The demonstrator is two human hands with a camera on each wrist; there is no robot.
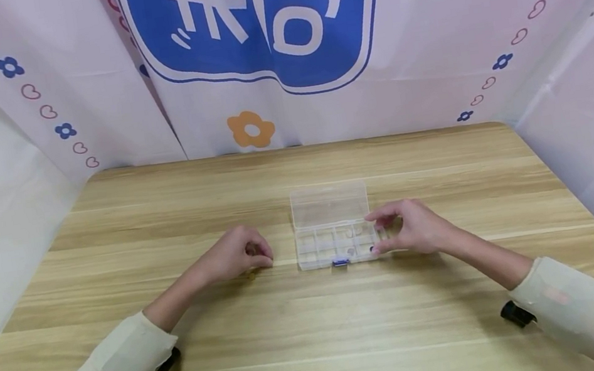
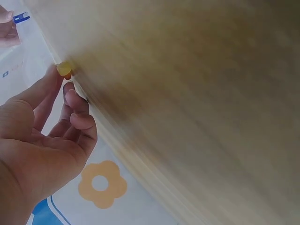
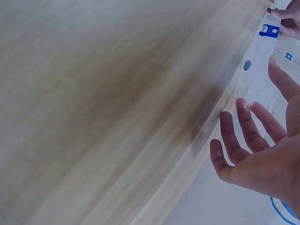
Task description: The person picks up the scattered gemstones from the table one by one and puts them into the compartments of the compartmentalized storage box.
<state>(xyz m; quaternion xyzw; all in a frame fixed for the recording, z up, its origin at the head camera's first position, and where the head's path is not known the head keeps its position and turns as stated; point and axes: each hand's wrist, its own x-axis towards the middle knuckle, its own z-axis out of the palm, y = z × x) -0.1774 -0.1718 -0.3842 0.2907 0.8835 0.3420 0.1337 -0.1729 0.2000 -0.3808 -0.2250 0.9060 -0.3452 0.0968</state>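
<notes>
A clear plastic compartment box (image 1: 325, 246) stands mid-table, lid (image 1: 329, 205) raised at the back. A blue clasp (image 1: 340, 262) is on its front. Small clear pieces lie in its right compartments, with a dark blue piece (image 3: 247, 65) near the right end. My right hand (image 1: 419, 226) holds that end, thumb at the front corner, index finger at the back. Left of the box, my left hand (image 1: 235, 254) is low over the table, thumb and index tips together. Right at them in the left wrist view shows a small yellow piece (image 2: 64, 69); I cannot tell whether they pinch it.
The box stands on a wood-grain table (image 1: 320, 347). Behind the table hangs a white printed cloth (image 1: 428, 65) with a blue sign and an orange flower (image 1: 251, 130). Dark wrist cameras sit under both pale sleeves (image 1: 575, 298).
</notes>
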